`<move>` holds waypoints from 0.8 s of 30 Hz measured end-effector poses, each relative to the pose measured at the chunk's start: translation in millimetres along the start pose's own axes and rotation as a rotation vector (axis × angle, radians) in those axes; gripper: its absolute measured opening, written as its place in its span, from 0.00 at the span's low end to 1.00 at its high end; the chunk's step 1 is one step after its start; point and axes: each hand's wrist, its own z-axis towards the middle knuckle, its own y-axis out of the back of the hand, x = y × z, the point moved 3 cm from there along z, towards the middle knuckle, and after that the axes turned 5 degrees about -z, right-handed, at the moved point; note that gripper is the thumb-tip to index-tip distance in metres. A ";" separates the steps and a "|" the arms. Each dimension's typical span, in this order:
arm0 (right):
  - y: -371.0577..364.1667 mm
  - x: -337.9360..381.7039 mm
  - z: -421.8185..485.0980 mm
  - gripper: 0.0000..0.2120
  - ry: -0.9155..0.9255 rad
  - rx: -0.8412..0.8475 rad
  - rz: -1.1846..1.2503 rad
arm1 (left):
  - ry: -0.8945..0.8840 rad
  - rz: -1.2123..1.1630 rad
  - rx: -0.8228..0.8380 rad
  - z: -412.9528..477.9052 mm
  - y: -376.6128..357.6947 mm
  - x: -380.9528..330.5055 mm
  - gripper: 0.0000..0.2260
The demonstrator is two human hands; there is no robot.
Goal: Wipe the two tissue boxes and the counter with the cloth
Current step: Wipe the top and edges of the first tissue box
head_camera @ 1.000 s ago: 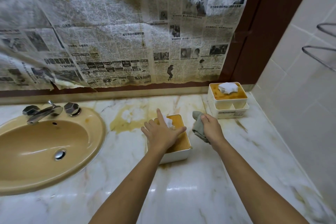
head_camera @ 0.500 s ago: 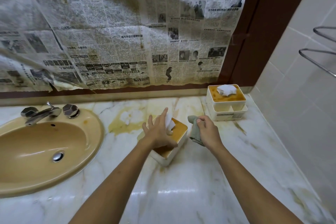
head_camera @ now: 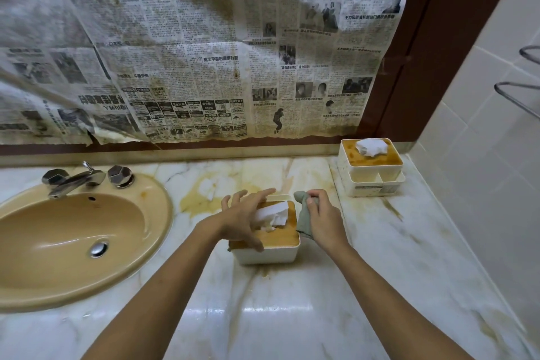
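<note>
I see the near tissue box (head_camera: 267, 254), white and orange-topped, upright in the middle of the counter (head_camera: 292, 316). The far tissue box (head_camera: 371, 184) sits at the back-right corner. The grey cloth (head_camera: 304, 216) is bunched against the near one's right side.

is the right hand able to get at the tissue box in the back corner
Probably yes: only bare counter lies between the right hand, gripping the cloth, and the corner tissue box.

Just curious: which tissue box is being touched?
The near tissue box, under the left hand; the far tissue box stands untouched by the wall.
</note>
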 end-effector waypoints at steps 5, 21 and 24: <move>-4.0 -2.5 -1.2 0.11 -0.027 -0.032 -0.016 | -0.022 -0.006 -0.334 12.2 -10.1 -9.8 0.29; -28.8 25.7 3.5 0.15 0.173 0.135 -0.350 | -0.067 -0.242 -0.317 -5.8 -8.8 6.2 0.13; -33.1 16.2 -5.2 0.21 0.201 0.197 -0.486 | -0.144 -0.057 -0.274 -10.6 -12.1 12.0 0.23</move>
